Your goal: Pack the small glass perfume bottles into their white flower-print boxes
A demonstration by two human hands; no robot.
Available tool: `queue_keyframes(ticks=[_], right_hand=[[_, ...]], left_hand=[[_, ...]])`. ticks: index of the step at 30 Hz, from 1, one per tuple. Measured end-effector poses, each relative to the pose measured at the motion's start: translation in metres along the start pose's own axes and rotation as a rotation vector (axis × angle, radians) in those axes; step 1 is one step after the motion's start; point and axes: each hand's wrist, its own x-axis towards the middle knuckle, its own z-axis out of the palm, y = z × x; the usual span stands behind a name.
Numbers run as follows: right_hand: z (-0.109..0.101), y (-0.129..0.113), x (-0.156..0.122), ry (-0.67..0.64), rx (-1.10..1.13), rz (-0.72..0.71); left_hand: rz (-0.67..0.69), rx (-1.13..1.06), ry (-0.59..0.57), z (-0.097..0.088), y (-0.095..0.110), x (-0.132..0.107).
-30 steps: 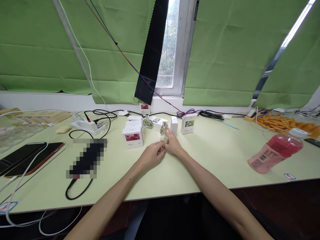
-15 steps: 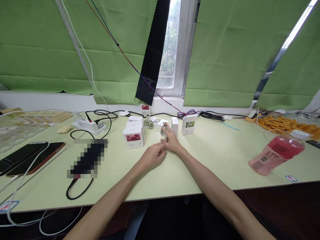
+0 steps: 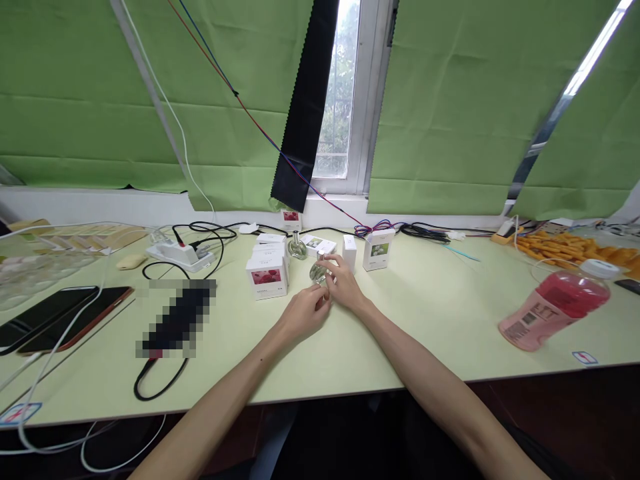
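A small clear glass perfume bottle (image 3: 317, 271) with a silver top is tilted between both hands at the middle of the pale green table (image 3: 430, 313). My right hand (image 3: 344, 285) has its fingers curled round the bottle's upper part. My left hand (image 3: 305, 313) is closed just below it, fingertips pinched at the bottle's base. A second round glass bottle (image 3: 297, 248) stands behind. White boxes with a red flower print (image 3: 267, 276) sit stacked to the left. A narrow white box (image 3: 349, 251) and a box with a green picture (image 3: 378, 248) stand to the right.
A white power strip (image 3: 175, 253) with black cables lies at back left. Two phones (image 3: 60, 315) and white cables lie at far left. A pink bottle (image 3: 550, 307) lies on its side at right, with orange items (image 3: 570, 248) behind. Green blinds cover the window.
The small bottle has tipped from upright to leaning left, and my right hand has closed round its top. My left hand stays pinched at its base.
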Motion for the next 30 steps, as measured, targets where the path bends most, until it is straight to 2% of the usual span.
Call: queue_keyframes(ticks=[6,9,17,30], right_hand=[[0.000,0.001,0.000,0.001,-0.005,-0.027],[0.001,0.001,-0.001,-0.017,-0.006,-0.049],[0.004,0.001,-0.002,-0.023,0.081,-0.061],[0.003,-0.007,-0.003,-0.006,0.095,-0.071]], left_hand=[[-0.114,-0.051,0.215,-0.001,-0.007,0.002],[-0.151,-0.071,0.267,-0.001,-0.010,0.004],[-0.167,-0.089,0.208,0.001,-0.013,0.003],[-0.154,-0.092,0.206,0.002,-0.017,0.003]])
